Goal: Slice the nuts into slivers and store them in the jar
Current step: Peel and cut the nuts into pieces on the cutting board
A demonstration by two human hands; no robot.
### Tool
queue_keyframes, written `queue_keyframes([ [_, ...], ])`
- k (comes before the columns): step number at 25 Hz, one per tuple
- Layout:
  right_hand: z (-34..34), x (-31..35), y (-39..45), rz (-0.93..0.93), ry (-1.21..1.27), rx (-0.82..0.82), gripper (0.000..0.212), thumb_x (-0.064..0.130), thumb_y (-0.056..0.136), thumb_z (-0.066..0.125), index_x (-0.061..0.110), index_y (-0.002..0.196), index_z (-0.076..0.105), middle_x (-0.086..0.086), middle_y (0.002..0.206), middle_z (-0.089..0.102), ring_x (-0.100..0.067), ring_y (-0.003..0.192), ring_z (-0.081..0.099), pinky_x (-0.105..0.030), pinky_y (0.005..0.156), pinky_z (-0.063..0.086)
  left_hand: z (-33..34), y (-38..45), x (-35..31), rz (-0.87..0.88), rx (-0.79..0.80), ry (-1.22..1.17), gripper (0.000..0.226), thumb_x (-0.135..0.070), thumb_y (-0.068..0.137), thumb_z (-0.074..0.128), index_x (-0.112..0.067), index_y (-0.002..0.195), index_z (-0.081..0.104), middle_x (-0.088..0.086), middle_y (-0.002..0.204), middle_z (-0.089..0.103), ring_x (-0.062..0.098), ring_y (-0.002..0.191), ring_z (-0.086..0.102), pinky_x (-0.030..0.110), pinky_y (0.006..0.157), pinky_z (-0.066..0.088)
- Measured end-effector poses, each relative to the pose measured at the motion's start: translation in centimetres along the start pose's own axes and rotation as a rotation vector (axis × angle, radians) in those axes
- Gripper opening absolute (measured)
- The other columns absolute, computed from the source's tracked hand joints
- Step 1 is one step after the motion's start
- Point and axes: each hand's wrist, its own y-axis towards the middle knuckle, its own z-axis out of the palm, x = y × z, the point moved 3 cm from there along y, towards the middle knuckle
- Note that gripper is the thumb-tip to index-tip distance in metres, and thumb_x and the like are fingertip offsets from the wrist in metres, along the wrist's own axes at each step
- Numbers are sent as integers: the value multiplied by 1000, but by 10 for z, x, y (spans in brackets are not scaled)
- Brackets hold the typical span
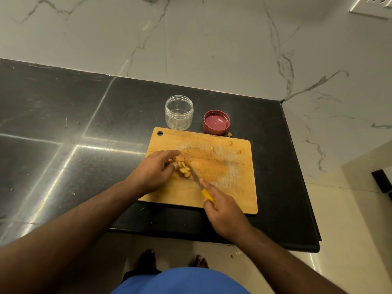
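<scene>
Head view: left hand steadies nut pieces mid-frame on wooden cutting board. Right hand grips yellow-handled knife, blade at pile. Lidless jar stands above board on worktop.

Both forearms enter from 6 o'clock and converge toward the centre. The left hand lies palm down, index finger extended toward 2 o'clock, thumb and remaining fingers curled inward. The right hand is closed in a grip, its index finger stretched straight toward 11 o'clock. Bare feet show below.
</scene>
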Motion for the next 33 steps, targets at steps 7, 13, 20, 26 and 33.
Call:
queue_keyframes([
  [7,-19,0,-4,-7,3,-24,54,21,99,48,40,149,38,13,138,49,5,91,58,-14,72,47,14,-8,2,-35,-86,17,47,-40,98,58,-29,143,50,-5,142,53,16,132,41,37,107,36],
  [13,-60,-25,14,136,-97,-141,52,25,100,48,47,147,38,8,125,56,0,71,54,-11,59,39,18,-5,-7,-28,-135,109,45,-42,99,56,-29,141,53,-4,143,54,20,131,41,39,108,35],
  [20,-81,-47,31,213,-204,-271,52,25,103,43,39,151,31,-4,142,51,-18,116,55,-35,99,48,29,-3,-9,-107,-177,153,49,-48,98,54,-34,144,48,-7,149,47,22,137,36,48,111,31],
  [26,-75,-48,34,173,-206,-222,51,26,103,42,40,151,32,0,141,50,-15,116,54,-33,99,48,35,-5,-12,-148,-178,160,50,-49,98,52,-35,146,46,-7,151,44,22,140,30,52,113,27],
  [33,-79,-45,30,145,-159,-236,52,24,103,43,39,152,32,1,143,49,-15,118,54,-33,101,48,36,-8,-13,-160,-173,131,51,-48,98,53,-34,145,47,-7,150,46,22,139,33,53,113,29],
])
